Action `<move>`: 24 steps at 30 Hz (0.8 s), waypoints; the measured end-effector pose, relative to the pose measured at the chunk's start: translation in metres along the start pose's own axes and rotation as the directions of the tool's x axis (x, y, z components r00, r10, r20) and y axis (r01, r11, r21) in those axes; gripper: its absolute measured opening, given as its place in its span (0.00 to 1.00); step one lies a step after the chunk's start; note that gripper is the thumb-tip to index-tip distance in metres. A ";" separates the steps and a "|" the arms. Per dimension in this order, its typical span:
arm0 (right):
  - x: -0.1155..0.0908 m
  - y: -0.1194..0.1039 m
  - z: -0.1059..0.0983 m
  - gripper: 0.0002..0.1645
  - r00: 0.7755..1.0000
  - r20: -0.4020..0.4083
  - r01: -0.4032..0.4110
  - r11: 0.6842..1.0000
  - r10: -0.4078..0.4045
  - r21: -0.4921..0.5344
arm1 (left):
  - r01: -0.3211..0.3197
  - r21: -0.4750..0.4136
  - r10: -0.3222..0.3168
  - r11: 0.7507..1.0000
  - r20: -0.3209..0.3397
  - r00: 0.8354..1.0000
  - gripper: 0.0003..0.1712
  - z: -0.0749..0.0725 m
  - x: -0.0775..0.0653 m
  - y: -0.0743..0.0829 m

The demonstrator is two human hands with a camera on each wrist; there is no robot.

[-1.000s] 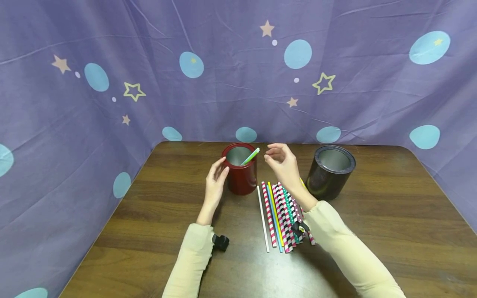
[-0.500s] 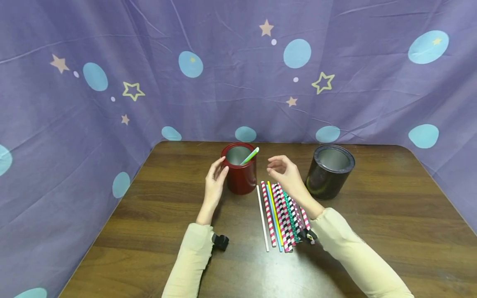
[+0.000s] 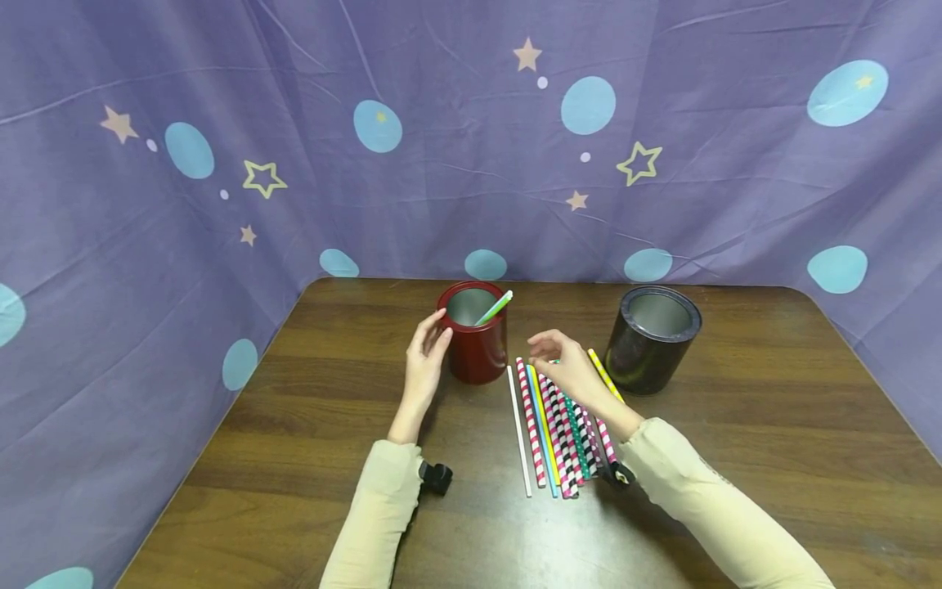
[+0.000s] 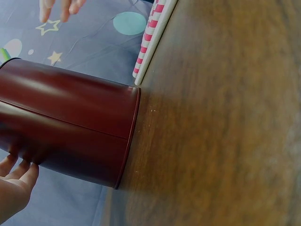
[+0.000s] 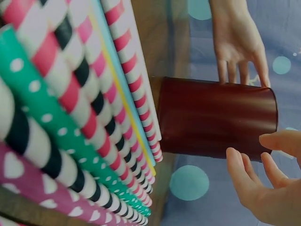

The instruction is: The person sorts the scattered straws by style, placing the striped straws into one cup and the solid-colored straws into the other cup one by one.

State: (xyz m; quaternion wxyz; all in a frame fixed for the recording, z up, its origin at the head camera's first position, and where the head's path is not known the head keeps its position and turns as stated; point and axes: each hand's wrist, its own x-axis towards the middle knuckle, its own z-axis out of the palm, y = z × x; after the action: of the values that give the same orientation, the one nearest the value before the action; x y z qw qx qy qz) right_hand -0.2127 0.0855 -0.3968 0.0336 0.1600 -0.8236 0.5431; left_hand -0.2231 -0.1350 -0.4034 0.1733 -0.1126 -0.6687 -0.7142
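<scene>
My left hand (image 3: pixel 423 368) rests its fingertips on the left side of a red canister (image 3: pixel 478 356), near the rim; the left wrist view shows these fingers against the wall. Green and pale straws (image 3: pixel 498 306) lean out of the canister's right edge. My right hand (image 3: pixel 570 372) is over the far ends of a row of paper straws (image 3: pixel 562 442), its fingers loosely bent and nothing between them. In the right wrist view, the straws' striped, dotted and heart patterns stand out. Part of the row is hidden beneath my right hand and wrist.
A black canister (image 3: pixel 648 352) stands at the back right of the wooden table (image 3: pixel 773 393). A yellow straw (image 3: pixel 605 375) lies close to its base. A patterned purple curtain (image 3: pixel 471 164) hangs behind the table.
My right hand has come down and slightly toward me from beside the red canister to over the straws. My left hand stays in place at the canister.
</scene>
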 end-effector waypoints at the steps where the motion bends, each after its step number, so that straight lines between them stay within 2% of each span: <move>1: -0.001 0.002 0.000 0.16 1.000 0.010 -0.003 1.000 0.003 -0.009 | -0.001 0.000 0.001 1.000 0.000 1.000 0.20 0.000 0.000 0.000; 12: -0.007 0.014 0.002 0.18 0.993 0.118 -0.021 0.997 0.031 -0.080 | -0.019 0.022 0.019 1.000 0.005 1.000 0.20 -0.001 0.000 0.001; 16: -0.008 0.018 0.003 0.18 0.987 0.148 -0.045 0.996 0.055 -0.074 | -0.018 0.016 0.018 1.000 0.001 1.000 0.20 0.000 0.000 0.000; 24: -0.012 0.025 0.001 0.17 0.981 0.179 -0.058 0.990 0.081 -0.129 | -0.010 -0.001 0.010 1.000 -0.001 1.000 0.20 0.001 0.000 0.001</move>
State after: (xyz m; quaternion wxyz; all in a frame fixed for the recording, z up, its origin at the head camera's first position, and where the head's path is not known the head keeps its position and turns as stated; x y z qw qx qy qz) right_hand -0.2085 0.0964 -0.4225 -0.0516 0.1780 -0.8603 0.4749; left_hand -0.2230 -0.1345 -0.4029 0.1771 -0.1157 -0.6679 -0.7135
